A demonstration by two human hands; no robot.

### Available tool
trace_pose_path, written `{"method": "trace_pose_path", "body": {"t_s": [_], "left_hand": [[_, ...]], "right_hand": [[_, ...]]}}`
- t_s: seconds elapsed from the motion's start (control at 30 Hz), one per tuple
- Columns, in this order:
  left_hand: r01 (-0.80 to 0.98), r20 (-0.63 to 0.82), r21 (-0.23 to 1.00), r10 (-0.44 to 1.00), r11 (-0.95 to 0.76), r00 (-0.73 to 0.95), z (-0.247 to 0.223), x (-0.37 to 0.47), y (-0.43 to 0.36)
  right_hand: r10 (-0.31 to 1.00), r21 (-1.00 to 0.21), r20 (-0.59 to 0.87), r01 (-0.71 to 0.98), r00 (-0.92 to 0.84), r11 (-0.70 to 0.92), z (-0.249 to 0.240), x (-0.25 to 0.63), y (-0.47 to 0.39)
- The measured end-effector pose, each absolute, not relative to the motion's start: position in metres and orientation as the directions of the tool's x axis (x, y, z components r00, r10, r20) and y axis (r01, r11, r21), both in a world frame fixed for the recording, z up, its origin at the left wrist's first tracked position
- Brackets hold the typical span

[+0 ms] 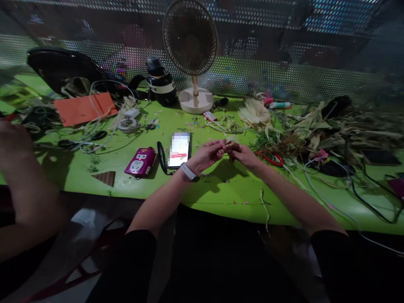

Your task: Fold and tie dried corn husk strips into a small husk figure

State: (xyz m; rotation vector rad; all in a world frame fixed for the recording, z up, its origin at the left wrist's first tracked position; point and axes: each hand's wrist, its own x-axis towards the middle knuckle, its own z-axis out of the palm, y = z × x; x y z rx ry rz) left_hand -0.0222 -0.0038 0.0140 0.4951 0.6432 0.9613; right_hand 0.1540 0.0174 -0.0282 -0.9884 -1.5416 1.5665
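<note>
Above the green table (221, 191), my left hand (208, 155) and my right hand (241, 154) meet, fingertips together in a pinch. A tiny reddish bit (227, 143) shows between the fingertips, too small to name. Just behind them appears a pale, thin piece (232, 138) that looks like corn husk; whether it is held, I cannot tell. My left wrist wears a watch with a light band (188, 171). Left of that hand lies a phone (179, 149) with a lit screen. Red-handled scissors (273, 158) lie right of my right hand.
A fan (191, 40) and a dark bottle (160, 82) stand at the back. Dried husks (255, 112) and plant scraps are heaped on the right, with cables. A magenta power socket (140, 162) and orange paper (85, 109) lie left. Another person's arm (28, 185) reaches in at far left.
</note>
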Motion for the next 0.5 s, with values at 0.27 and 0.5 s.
{"method": "trace_pose_path", "body": {"t_s": [0.27,0.5], "left_hand": [[-0.458,-0.258,0.796,0.907,0.394,0.333,0.014,-0.023,-0.002],[-0.337,-0.188,0.891,0.924,0.303,0.334,0.009,-0.023,-0.003]], "right_hand": [[0.845,-0.612,0.300,0.591,-0.442,0.526,0.005,0.173,-0.008],[0.645,-0.045,0.444,0.704,-0.622,0.709,0.003,0.164,-0.022]]}}
